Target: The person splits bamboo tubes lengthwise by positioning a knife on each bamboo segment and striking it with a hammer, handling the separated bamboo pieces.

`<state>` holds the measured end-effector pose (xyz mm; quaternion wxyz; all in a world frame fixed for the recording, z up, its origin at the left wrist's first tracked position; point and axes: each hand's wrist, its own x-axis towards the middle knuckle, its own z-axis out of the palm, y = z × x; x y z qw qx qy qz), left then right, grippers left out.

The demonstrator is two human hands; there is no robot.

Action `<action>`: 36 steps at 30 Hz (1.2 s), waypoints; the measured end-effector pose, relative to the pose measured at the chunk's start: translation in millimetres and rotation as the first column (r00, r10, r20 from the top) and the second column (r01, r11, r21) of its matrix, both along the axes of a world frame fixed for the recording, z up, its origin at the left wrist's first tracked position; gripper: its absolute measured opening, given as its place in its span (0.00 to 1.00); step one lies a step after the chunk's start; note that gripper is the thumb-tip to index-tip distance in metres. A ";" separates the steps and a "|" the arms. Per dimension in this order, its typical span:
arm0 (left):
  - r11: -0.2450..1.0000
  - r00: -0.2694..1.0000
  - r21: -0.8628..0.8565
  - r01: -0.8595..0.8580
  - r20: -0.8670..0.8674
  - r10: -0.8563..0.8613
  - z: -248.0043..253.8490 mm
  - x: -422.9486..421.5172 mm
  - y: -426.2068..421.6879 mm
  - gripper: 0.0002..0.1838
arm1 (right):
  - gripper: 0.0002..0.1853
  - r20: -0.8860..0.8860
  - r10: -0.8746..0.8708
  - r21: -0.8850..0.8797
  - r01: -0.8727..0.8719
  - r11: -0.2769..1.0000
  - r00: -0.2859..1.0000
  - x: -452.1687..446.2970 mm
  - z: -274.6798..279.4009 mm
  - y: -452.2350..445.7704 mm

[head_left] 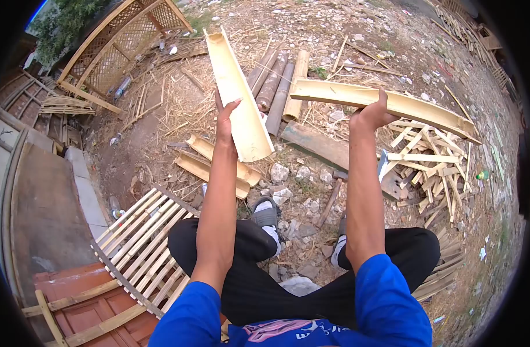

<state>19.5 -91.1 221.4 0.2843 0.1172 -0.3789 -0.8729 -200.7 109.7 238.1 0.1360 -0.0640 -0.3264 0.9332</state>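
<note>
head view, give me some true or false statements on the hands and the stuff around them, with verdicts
1. The left hand holds a split bamboo piece. True.
2. The right hand is empty. False: the right hand grips a second split piece.
3. The pile of sticks lies on the ground at the right of the picture. True.
4. The slatted panel lies at the right of the picture. False: the slatted panel is at the left.
5. The shirt sleeves are blue. True.
</note>
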 end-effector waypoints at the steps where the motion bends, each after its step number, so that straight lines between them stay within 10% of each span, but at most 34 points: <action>1: 0.991 0.997 -0.117 -0.056 0.051 0.062 -0.5 -0.3 4.1 0.36 | 0.43 -0.023 -0.018 0.016 0.018 1.000 1.000 -5.5 -2.6 1.5; 6: 0.701 0.835 -0.642 -0.311 0.167 0.524 -6.5 -23.7 15.8 0.49 | 0.43 -0.207 -0.066 0.148 0.098 0.984 0.976 -22.3 0.7 9.9; 14: 0.661 0.723 -0.517 -0.544 0.109 0.682 16.8 -49.9 3.9 0.45 | 0.38 0.189 -0.144 -0.157 0.174 0.972 0.972 -30.5 27.9 60.8; 23: 0.009 0.368 -0.932 -0.361 -0.134 0.920 96.4 31.7 -101.1 0.42 | 0.41 -0.232 -0.160 0.470 0.254 0.845 0.960 -40.0 -8.6 124.3; 26: -0.069 0.392 -0.954 -0.290 -0.184 0.901 117.2 69.3 -112.3 0.43 | 0.39 -0.340 0.081 0.649 0.172 0.741 0.937 -30.6 -16.4 97.4; 30: -0.065 0.386 -0.951 -0.304 -0.185 0.904 76.8 117.4 -116.7 0.41 | 0.35 -0.176 0.442 0.793 -0.139 0.593 0.879 11.0 -45.6 44.2; 36: 0.306 0.424 -0.832 -0.463 0.095 0.901 -35.5 174.3 -77.7 0.41 | 0.29 0.285 0.811 0.666 -0.714 0.216 0.511 81.3 -92.0 -34.4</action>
